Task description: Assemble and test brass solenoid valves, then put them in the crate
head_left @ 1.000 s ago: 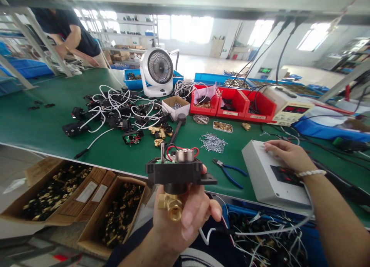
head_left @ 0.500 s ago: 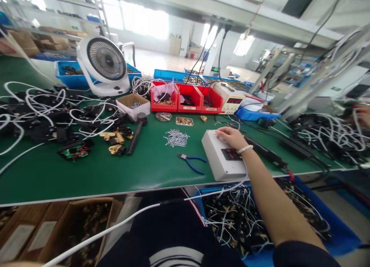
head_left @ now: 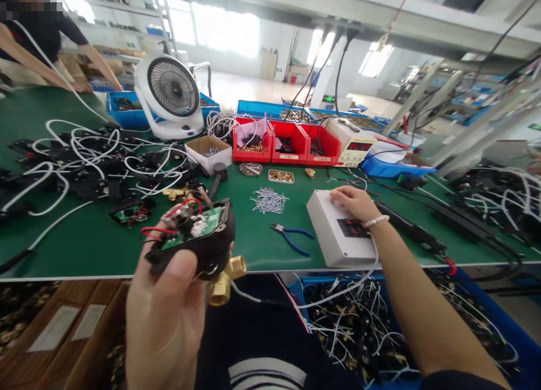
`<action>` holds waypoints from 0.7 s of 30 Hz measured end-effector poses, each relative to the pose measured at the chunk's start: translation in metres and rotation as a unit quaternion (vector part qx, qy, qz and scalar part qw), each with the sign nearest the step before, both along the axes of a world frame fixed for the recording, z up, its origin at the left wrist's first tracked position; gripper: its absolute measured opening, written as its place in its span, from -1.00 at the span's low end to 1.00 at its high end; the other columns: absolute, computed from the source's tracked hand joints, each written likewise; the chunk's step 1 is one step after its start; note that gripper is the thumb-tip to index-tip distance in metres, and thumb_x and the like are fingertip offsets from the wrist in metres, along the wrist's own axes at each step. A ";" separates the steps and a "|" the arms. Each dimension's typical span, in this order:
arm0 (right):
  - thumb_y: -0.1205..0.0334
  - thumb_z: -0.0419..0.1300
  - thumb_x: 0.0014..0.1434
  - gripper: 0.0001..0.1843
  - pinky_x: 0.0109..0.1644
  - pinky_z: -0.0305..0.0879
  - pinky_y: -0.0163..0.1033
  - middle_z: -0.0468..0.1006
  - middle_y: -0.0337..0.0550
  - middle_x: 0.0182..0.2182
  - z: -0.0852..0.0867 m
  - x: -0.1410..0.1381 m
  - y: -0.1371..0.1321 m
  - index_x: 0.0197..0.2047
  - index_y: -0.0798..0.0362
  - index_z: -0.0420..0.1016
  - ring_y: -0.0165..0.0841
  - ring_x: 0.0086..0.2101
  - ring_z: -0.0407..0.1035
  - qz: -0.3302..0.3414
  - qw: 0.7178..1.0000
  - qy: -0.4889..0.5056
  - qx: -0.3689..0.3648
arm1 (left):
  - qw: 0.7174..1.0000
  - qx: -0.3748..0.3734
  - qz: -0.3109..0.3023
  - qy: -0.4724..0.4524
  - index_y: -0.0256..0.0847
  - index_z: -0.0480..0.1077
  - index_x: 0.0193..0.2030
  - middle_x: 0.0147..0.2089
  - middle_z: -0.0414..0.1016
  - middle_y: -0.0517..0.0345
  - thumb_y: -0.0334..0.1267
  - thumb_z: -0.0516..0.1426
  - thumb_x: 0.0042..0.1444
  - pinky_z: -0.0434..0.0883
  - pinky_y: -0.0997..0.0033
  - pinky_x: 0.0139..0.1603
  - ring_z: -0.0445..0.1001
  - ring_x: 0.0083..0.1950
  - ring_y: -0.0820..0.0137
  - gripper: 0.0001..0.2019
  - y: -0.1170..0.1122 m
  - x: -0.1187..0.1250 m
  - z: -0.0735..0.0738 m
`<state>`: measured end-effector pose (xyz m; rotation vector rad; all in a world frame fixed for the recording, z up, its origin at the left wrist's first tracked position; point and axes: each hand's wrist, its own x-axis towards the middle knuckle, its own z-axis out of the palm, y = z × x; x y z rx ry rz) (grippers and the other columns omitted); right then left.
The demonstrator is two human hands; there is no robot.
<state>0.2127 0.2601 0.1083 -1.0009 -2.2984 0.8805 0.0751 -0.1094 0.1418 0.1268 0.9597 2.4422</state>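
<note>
My left hand (head_left: 169, 305) is closed around a brass valve with an opened black actuator housing (head_left: 211, 246), raised in front of the bench edge. A green circuit board and red wires show inside the housing, and brass pipe ends (head_left: 224, 283) stick out underneath. On the bench, my right hand (head_left: 355, 203) rests on a light grey switch box (head_left: 325, 232), fingers bent together at its far end. What the fingertips touch there is hidden. Dark switches (head_left: 354, 227) sit near my wrist. Blue-handled cutting pliers (head_left: 291, 238) and a pile of small metal pins (head_left: 270, 200) lie left of the box.
Red bins (head_left: 289, 153), a small carton (head_left: 209, 159) and a power supply (head_left: 355, 147) line the back. A white fan (head_left: 173, 97) stands behind cabled black units (head_left: 93, 164). A screwdriver-like black tool (head_left: 409, 229) lies right. Blue crates (head_left: 477, 311) sit below. A person stands far left.
My left hand has come up into view holding the valve with its opened actuator. My right hand stays on the switch box. The view has turned slightly left, showing a person there.
</note>
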 end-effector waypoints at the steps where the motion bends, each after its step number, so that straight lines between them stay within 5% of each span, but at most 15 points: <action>1: -0.35 0.21 -0.07 -0.44 -0.27 0.22 -0.19 0.54 -0.14 -0.48 0.000 0.000 0.000 -0.44 0.04 0.51 -0.33 -0.46 0.30 -0.002 1.000 -0.002 0.002 | 0.999 -0.020 0.020 0.029 -0.02 0.49 0.01 0.02 0.55 0.14 -0.19 0.37 0.02 0.61 0.30 -0.03 0.53 0.05 0.23 -0.62 0.005 -0.001 0.001; 8: -0.33 0.19 0.03 -0.44 -0.28 0.21 -0.19 0.50 -0.16 -0.55 0.003 -0.003 -0.002 -0.48 0.06 0.53 -0.30 -0.47 0.32 -0.028 0.998 -0.040 0.027 | 0.997 -0.032 -0.043 0.048 -0.20 0.53 -0.16 -0.17 0.61 0.11 -0.14 0.38 0.01 0.64 0.36 -0.24 0.60 -0.29 0.36 -0.70 0.017 -0.015 -0.003; 15: 0.21 0.22 0.24 -0.73 -0.27 0.13 -0.23 0.45 -0.22 -0.58 0.015 -0.010 -0.019 -0.48 0.10 0.54 -0.39 -0.49 0.26 -0.085 0.994 -0.064 0.015 | 0.996 -0.032 -0.070 0.048 -0.17 0.55 -0.14 -0.16 0.62 0.12 -0.14 0.29 0.13 0.65 0.28 -0.18 0.63 -0.21 0.30 -0.79 0.017 -0.020 -0.006; 21: 0.29 0.18 0.29 -0.74 -0.25 0.11 -0.24 0.45 -0.21 -0.54 0.019 -0.011 -0.024 -0.43 0.15 0.54 -0.44 -0.46 0.26 -0.088 0.992 -0.084 0.024 | 0.994 -0.047 -0.060 0.073 -0.18 0.53 -0.11 -0.16 0.61 0.09 -0.11 0.25 0.18 0.64 0.29 -0.17 0.63 -0.13 0.24 -0.77 0.017 -0.020 -0.006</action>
